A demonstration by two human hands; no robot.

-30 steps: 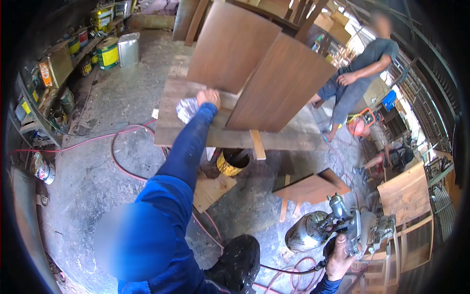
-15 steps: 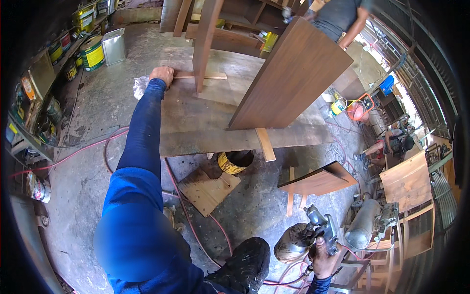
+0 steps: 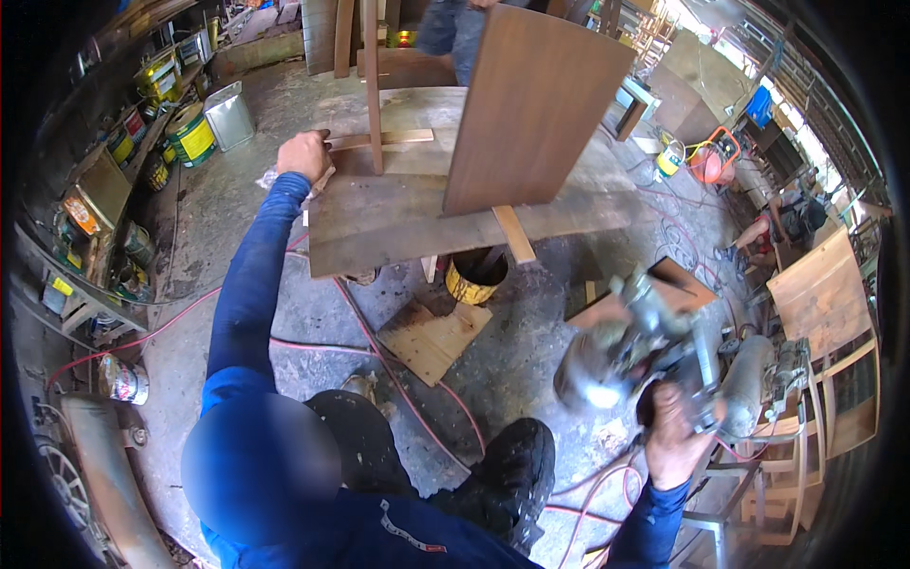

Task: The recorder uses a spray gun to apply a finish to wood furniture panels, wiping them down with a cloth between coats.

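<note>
My left hand (image 3: 303,156) is closed at the left end of a thin wooden strip (image 3: 403,137) lying across a low worktable (image 3: 370,223). Pale crumpled material shows beside and under that hand; whether the fingers hold it too is unclear. A narrow brown board (image 3: 373,95) stands edge-on over the strip. Farther right, a wide dark-brown panel (image 3: 536,109) rests upright on another strip (image 3: 513,234), which juts past the table's near edge. At lower right my right hand (image 3: 671,431) grips a spray gun (image 3: 654,318) with a round metal cup (image 3: 592,370), blurred by motion.
A yellow bucket (image 3: 471,284) and a flat piece of board (image 3: 434,339) lie below the table edge. Red hoses (image 3: 365,327) cross the floor. Paint cans (image 3: 191,137) line the left; a tank (image 3: 749,379) stands at right. Another person (image 3: 445,38) is behind the panel.
My right hand has moved right and slightly up with the spray gun. The wide panel and the narrow board appear turned more edge-on. The other person has shifted left; my view has shifted too.
</note>
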